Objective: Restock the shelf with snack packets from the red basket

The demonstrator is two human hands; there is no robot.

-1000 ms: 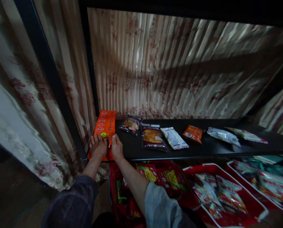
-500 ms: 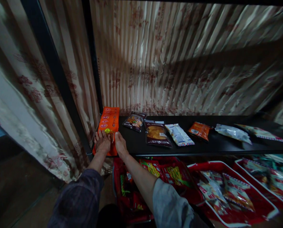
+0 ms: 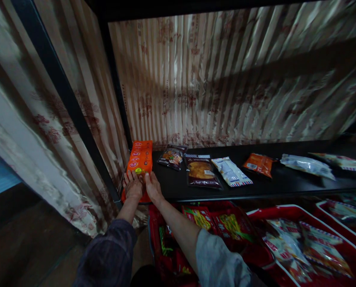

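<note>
Orange, long, plastic-looking pack (image 3: pixel 142 155) lies at the left end of the flat black shelf (image 3: pixel 172 187), under two bare hands.
The left hand (image 3: pixel 132 188) rests on the pack's near part, fingers straight and slightly spread, gripping nothing; the right hand (image 3: pixel 154 189) is against its right side, but how far it is closed I cannot tell. Over the last second mainly the view has shifted; hands and pack stay together, which suggests steadying, not carrying. Further right on the shelf lie a small brown printed bag (image 3: pixel 172 157) and a bigger brown bag (image 3: pixel 200 171); below it, a white-rimmed red basket (image 3: pixel 288 206).
</note>
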